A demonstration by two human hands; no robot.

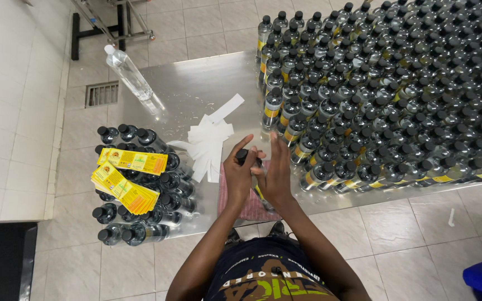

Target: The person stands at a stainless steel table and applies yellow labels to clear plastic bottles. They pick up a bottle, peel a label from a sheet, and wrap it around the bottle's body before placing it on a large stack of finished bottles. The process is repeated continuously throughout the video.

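Both hands meet over the steel table: left hand wraps a black-capped bottle, right hand presses flat against it, beside white label backings.

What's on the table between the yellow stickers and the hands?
In the head view, a fanned pile of white paper strips lies between the yellow labels and the left hand, with unlabelled bottles under and beside the labels.

Bright, even overhead light; soft glare sheens the shiny steel worktop. Shadows are faint. Wide-angle bending shows at the edges, and the moving right hand is slightly blurred.
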